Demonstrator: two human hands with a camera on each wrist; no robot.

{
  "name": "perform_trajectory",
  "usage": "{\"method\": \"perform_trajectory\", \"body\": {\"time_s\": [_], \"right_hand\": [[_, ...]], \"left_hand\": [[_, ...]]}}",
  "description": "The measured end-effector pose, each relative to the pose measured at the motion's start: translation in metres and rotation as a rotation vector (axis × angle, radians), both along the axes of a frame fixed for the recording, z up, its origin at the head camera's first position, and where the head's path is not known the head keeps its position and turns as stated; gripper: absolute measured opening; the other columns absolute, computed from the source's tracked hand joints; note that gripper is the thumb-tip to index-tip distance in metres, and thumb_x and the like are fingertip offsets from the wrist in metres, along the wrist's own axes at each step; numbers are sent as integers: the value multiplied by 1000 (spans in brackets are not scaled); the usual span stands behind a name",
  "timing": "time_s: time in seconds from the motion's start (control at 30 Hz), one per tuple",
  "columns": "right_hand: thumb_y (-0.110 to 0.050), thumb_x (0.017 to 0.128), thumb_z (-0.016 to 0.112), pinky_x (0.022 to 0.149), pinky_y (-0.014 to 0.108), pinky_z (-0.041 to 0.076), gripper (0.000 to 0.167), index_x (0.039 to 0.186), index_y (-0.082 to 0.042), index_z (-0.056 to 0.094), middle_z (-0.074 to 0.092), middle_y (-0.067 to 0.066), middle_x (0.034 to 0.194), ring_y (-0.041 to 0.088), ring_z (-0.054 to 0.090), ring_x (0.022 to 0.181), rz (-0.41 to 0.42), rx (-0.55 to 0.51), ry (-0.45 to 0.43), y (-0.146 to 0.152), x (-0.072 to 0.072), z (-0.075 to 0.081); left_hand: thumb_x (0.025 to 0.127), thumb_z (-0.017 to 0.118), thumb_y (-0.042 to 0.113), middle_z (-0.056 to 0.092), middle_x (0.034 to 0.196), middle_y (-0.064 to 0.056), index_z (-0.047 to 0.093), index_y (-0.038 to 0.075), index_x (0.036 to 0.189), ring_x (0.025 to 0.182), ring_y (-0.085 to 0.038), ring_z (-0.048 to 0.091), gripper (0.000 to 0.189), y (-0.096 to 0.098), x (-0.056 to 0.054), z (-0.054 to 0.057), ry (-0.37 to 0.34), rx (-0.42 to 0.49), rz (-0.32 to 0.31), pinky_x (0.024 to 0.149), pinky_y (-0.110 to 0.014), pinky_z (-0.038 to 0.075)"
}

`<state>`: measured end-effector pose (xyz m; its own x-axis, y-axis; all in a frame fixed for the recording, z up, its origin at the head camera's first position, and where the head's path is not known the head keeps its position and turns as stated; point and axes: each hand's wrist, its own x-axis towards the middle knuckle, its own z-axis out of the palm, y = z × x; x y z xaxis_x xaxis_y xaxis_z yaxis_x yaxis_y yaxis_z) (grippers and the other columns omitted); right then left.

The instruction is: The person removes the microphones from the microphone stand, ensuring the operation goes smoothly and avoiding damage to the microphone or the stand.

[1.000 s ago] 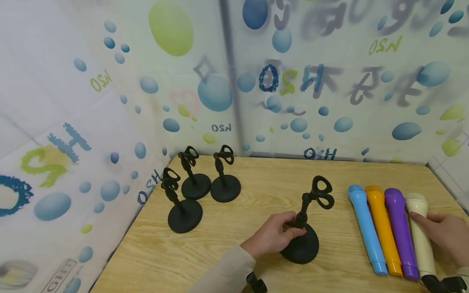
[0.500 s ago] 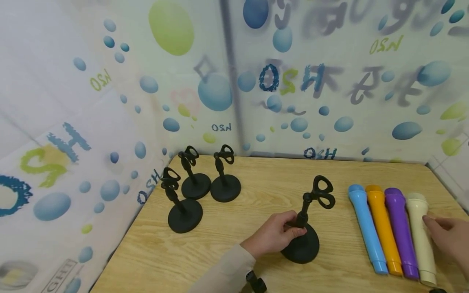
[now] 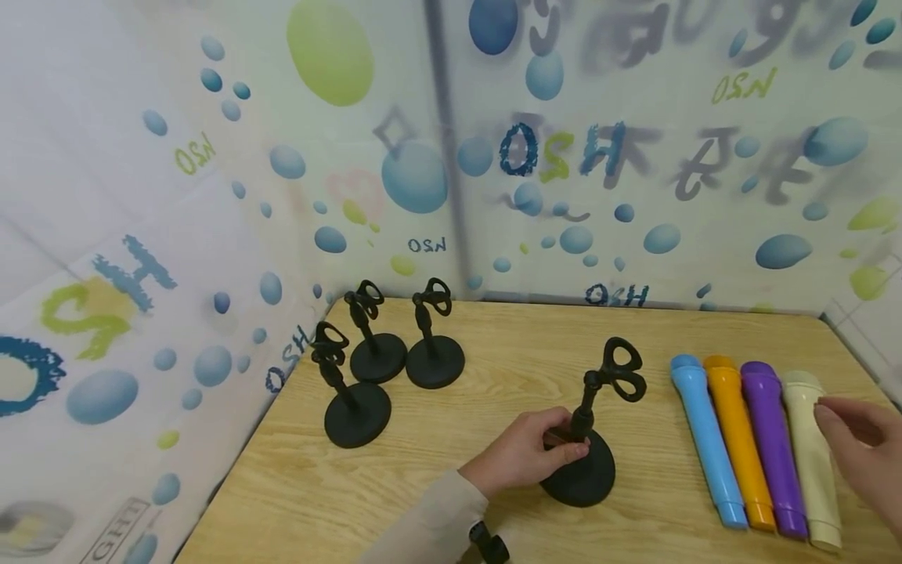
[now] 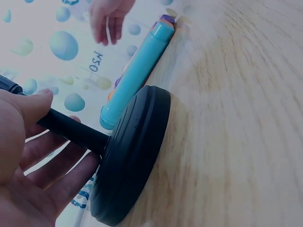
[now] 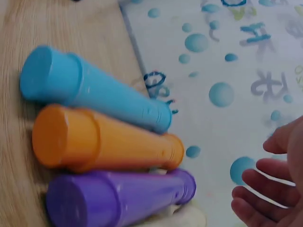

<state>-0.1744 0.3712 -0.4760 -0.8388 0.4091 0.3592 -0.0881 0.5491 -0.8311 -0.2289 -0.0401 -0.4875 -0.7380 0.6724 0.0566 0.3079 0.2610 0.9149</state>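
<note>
My left hand (image 3: 524,453) pinches the stem of a black desktop microphone stand (image 3: 588,470) between thumb and fingers. The stand's round base is on the table, and its looped clip points up. In the left wrist view the thumb lies over the stem of the stand (image 4: 75,130), with fingers behind it. At the right, my right hand (image 3: 863,450) hovers by the cream microphone (image 3: 810,462), fingers loosely bent and holding nothing. Left of that lie a purple microphone (image 3: 773,454), an orange one (image 3: 740,446) and a light blue one (image 3: 708,442), side by side.
Three more black microphone stands (image 3: 434,362) stand at the back left of the wooden table (image 3: 507,345). Behind the table and along its left side hangs a white sheet (image 3: 599,94) printed with blue and green spots.
My right hand has let go of the cream microphone and drawn back to the right, its fingers spreading. The left hand keeps its hold on the stand, almost unmoved.
</note>
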Motion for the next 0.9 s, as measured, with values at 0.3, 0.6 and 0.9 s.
{"method": "perform_trajectory", "body": {"time_s": [0.3, 0.6, 0.9], "right_hand": [[-15, 110, 62, 70, -4, 33, 30, 128, 8, 67, 38, -56, 101, -35, 38, 91, 58, 230, -112, -39, 5, 22], [-19, 109, 67, 65, 2, 40, 27, 127, 0, 72, 46, -54, 99, -32, 41, 87, 174, 298, -148, -59, 5, 31], [-2, 104, 70, 76, -1, 46, 18, 122, -1, 74, 60, -45, 106, -26, 55, 95, 344, 227, 1, -90, -2, 28]], "left_hand": [[107, 71, 23, 79, 118, -2, 73, 7, 126, 107, 4, 70, 25, 1, 1, -2, 13, 7, 39, 94, -16, 58], [107, 71, 22, 79, 118, -2, 73, 7, 127, 107, 4, 70, 26, 2, 1, -2, 14, 12, 26, 94, -17, 58], [107, 70, 22, 79, 118, -2, 73, 7, 126, 107, 3, 70, 24, 1, 1, -2, 10, 11, 30, 94, -17, 58]]}}
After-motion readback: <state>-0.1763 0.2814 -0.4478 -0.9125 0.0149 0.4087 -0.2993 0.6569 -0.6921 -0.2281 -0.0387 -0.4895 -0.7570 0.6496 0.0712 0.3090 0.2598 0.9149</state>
